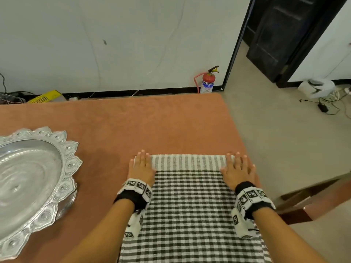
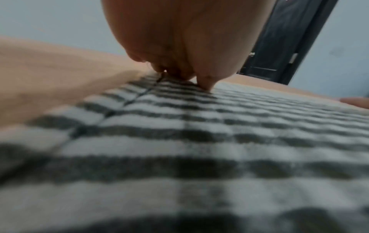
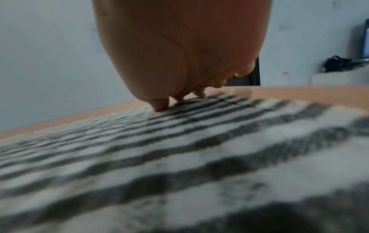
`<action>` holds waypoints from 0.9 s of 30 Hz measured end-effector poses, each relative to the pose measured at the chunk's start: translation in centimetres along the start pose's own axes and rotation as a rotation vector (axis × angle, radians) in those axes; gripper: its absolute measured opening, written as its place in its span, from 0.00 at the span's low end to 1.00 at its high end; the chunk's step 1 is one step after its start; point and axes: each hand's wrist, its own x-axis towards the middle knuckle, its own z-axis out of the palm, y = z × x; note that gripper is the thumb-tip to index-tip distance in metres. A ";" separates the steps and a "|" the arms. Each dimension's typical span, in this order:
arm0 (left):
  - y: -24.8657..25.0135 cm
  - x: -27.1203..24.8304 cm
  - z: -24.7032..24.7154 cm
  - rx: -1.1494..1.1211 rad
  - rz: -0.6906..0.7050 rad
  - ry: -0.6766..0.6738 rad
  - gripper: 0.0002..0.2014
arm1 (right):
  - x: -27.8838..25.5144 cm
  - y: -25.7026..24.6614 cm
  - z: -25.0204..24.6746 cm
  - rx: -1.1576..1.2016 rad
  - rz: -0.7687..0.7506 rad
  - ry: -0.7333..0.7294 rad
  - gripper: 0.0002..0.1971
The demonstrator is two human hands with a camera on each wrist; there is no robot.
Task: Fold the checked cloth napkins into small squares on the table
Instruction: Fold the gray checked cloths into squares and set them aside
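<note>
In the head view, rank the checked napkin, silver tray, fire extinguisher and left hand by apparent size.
1. Checked napkin, cut off by the frame.
2. Silver tray, also cut off.
3. Left hand.
4. Fire extinguisher, though it stands farther away, so its true size is unsure.

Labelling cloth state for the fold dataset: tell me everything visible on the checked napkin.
The checked napkin is woven cloth in black-and-white checks, with a striped band along its far edge. It lies flat on the orange-covered table, near the right edge, its near end running out of view. No fold shows. The left hand and right hand press its far corners with straight fingers. The silver tray sits apart to its left.
</note>
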 end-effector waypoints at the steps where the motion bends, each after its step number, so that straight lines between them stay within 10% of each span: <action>1: 1.5 -0.4 0.3 0.006 0.053 0.018 0.31 | -0.6 -1.6 0.3 -0.023 -0.037 0.029 0.30; 6: 5.6 -3.8 2.8 0.014 0.277 -0.128 0.30 | -4.5 -6.7 3.5 -0.031 -0.267 -0.153 0.28; 12: -2.2 -5.8 1.5 0.027 -0.002 -0.089 0.30 | -6.8 1.8 1.9 -0.021 0.083 -0.159 0.29; 19: 4.2 -12.9 6.4 0.075 0.353 -0.191 0.31 | -14.5 -5.8 7.5 -0.012 -0.159 -0.212 0.28; 27: -5.2 -15.0 5.7 0.129 0.156 -0.098 0.29 | -19.2 3.1 7.7 0.038 0.249 -0.126 0.30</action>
